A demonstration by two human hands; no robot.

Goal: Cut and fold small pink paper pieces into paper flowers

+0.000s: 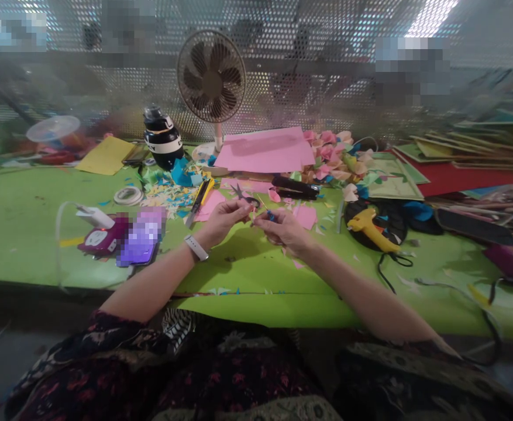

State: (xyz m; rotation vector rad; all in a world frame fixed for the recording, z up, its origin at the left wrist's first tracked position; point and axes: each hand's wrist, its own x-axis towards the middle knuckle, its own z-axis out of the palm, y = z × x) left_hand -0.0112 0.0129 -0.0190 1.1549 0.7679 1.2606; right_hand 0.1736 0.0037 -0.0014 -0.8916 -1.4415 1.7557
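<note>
My left hand point(225, 221), with a white band on its wrist, is closed in a pinch over the green table. At its fingertips is something small and pinkish, too small to make out. My right hand point(286, 231) is closed around a thin blue-handled tool point(271, 216), its slender shaft pointing up and left. The fingertips of both hands nearly meet. Just behind them lie dark-handled scissors point(244, 196) and a black stapler point(295, 188). A yellow utility knife point(202, 197) rests beside pink paper point(212, 206) left of the hands.
Paper scraps point(168, 196) litter the table point(32, 204). Behind stand a fan point(212, 85), a black bottle point(163, 140), pink sheets point(265, 149) and folded paper flowers point(333, 155). A phone point(142, 237) and power strip point(102, 237) lie left; a yellow glue gun point(372, 228) and cables lie right.
</note>
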